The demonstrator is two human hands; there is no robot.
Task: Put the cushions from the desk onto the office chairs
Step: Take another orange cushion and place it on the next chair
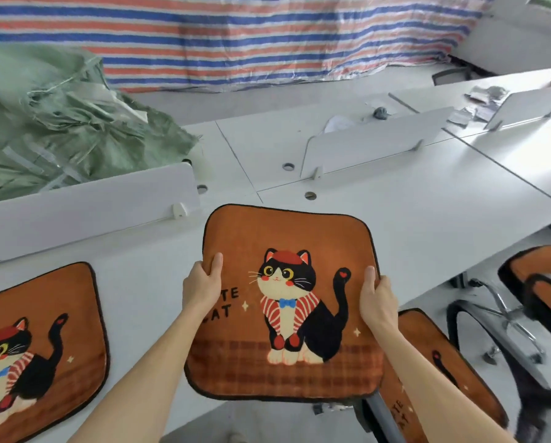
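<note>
I hold an orange cushion [287, 238] printed with a black-and-white cat, lifted above the front edge of the white desk [411, 225]. My left hand [202, 284] grips its left edge and my right hand [378, 297] grips its right edge. A second identical cushion [60, 314] lies flat on the desk at the lower left. A third cushion [427, 362] lies on the seat of an office chair [478, 334] at the lower right. Another cushioned chair [542, 279] stands at the far right edge.
White divider panels [373, 142] stand upright along the desk. A crumpled green sack [60, 123] lies at the back left. A striped tarp [236, 36] hangs behind. Small clutter [381, 113] sits on the far desk. Round cable holes [310, 196] dot the desktop.
</note>
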